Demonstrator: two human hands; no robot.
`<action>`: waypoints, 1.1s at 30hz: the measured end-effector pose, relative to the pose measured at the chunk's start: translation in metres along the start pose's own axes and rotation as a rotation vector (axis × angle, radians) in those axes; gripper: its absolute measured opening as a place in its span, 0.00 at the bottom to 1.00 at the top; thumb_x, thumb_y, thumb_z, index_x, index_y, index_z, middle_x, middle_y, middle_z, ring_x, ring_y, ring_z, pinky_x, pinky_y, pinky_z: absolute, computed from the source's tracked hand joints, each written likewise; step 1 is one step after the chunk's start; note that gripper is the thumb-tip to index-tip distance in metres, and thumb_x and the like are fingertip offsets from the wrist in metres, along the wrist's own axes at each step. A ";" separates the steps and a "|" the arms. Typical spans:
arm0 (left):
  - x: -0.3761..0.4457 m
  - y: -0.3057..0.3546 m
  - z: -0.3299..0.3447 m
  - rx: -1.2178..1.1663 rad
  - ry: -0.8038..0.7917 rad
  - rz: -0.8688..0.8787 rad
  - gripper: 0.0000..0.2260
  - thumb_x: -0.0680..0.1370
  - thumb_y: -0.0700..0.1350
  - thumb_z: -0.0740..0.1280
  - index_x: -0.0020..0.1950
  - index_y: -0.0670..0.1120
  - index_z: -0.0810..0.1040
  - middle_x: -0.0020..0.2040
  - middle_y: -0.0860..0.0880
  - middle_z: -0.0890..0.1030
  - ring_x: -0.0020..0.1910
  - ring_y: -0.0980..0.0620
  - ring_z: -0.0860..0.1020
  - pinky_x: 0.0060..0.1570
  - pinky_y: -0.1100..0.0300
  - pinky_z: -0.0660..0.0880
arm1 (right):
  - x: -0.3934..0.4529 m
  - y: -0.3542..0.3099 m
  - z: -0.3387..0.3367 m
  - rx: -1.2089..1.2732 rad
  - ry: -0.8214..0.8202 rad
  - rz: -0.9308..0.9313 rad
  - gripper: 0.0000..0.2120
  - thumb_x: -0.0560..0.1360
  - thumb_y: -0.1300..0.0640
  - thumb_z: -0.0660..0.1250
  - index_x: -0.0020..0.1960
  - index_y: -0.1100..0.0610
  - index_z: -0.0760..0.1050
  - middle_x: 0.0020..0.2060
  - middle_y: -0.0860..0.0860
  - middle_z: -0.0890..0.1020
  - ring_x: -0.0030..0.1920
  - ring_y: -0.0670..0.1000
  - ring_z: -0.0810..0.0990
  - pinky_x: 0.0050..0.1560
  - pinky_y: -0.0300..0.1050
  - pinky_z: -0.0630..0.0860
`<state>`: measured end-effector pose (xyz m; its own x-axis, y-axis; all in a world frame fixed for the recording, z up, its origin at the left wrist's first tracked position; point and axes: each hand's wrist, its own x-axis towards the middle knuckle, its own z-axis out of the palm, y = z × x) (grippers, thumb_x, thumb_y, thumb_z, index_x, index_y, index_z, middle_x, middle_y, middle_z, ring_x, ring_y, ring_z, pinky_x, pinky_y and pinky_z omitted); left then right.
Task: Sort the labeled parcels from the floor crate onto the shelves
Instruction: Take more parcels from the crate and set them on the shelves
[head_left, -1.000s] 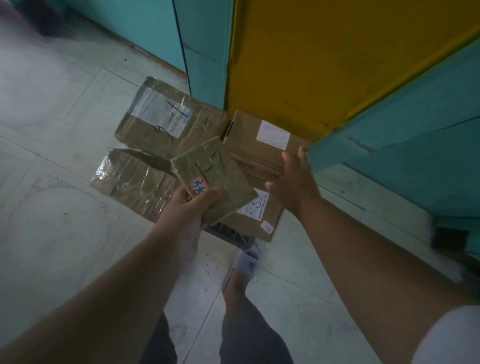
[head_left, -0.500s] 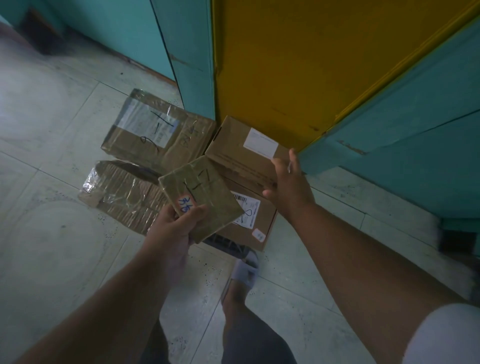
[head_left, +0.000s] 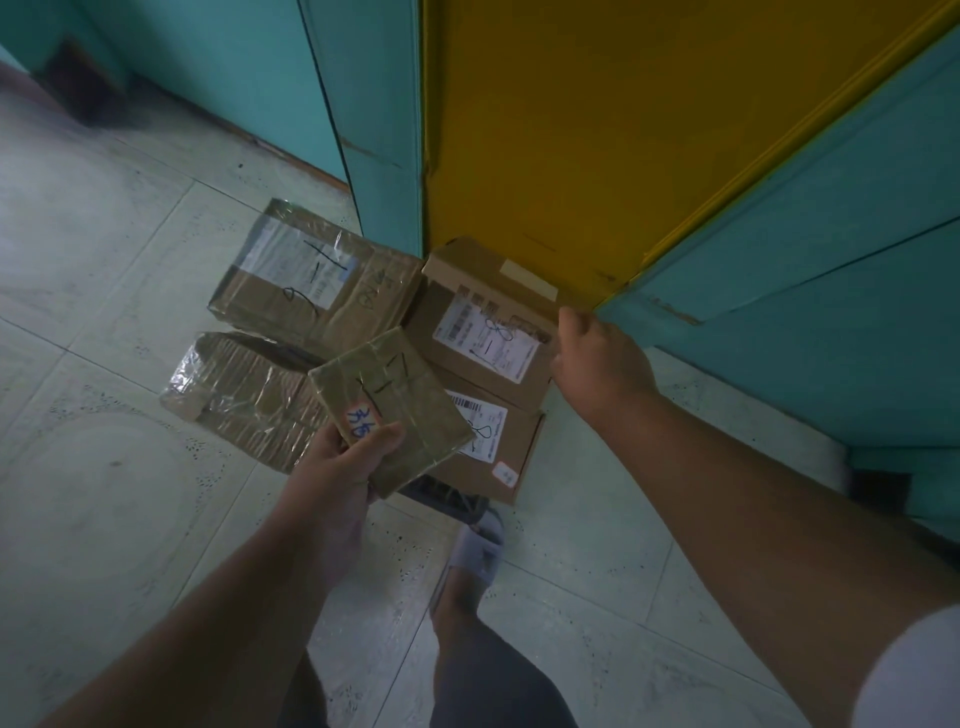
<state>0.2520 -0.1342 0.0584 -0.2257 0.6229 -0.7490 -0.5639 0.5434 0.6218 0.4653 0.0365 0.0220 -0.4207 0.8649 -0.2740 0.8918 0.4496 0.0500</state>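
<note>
A small flat parcel (head_left: 392, 410), wrapped in brown paper and clear tape, is held in the left hand (head_left: 337, 467) above the pile; the thumb is pressed on its top face and the fingers are curled under its near corner; on the top face "1-7" is written in black marker, and beside the thumb some blue handwriting is seen on a pale sticker, but it cannot be read with certainty; the long axis of this parcel runs from the upper left to the lower right of the view, and its labeled face is turned up.

The right hand (head_left: 597, 364) is closed on the right edge of a cardboard box (head_left: 483, 322); the fingers are curled around the edge and mostly hidden; this box is tilted, with a white shipping label with a barcode turned up; the print is too small to be read, only black scribbled marks are seen.

Under it another box (head_left: 488, 447) lies flat with a barcode label and a small sticker; a taped box (head_left: 311, 270) behind carries a white label marked "1-1"; a plastic-wrapped parcel (head_left: 239, 389) lies on the tiled floor (head_left: 104, 234) at the left; a dark crate (head_left: 447, 493) is partly seen under the pile; a grey slipper (head_left: 475, 545) is beside it.
</note>
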 end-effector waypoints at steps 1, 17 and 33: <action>-0.002 0.003 0.000 0.000 -0.005 0.002 0.15 0.75 0.39 0.68 0.62 0.46 0.77 0.53 0.45 0.85 0.52 0.47 0.84 0.48 0.54 0.77 | -0.005 -0.001 -0.005 0.031 0.015 0.026 0.20 0.81 0.57 0.62 0.69 0.65 0.65 0.58 0.63 0.77 0.52 0.62 0.79 0.41 0.48 0.66; -0.133 0.099 0.005 0.387 -0.469 0.009 0.19 0.70 0.45 0.73 0.60 0.47 0.77 0.52 0.45 0.86 0.52 0.44 0.84 0.52 0.48 0.79 | -0.265 -0.088 -0.225 0.744 0.341 0.692 0.08 0.81 0.52 0.65 0.52 0.52 0.65 0.58 0.56 0.81 0.38 0.47 0.73 0.31 0.22 0.67; -0.380 -0.099 0.222 0.817 -1.051 0.074 0.13 0.69 0.38 0.75 0.53 0.45 0.81 0.47 0.47 0.87 0.46 0.50 0.85 0.46 0.57 0.79 | -0.656 0.013 -0.210 1.009 0.992 1.348 0.05 0.80 0.57 0.65 0.53 0.49 0.71 0.46 0.49 0.83 0.41 0.45 0.82 0.29 0.26 0.70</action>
<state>0.5698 -0.3000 0.3327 0.6892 0.6000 -0.4062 0.1415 0.4383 0.8876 0.7184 -0.4782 0.4044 0.8980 0.4387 0.0344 0.2597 -0.4654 -0.8461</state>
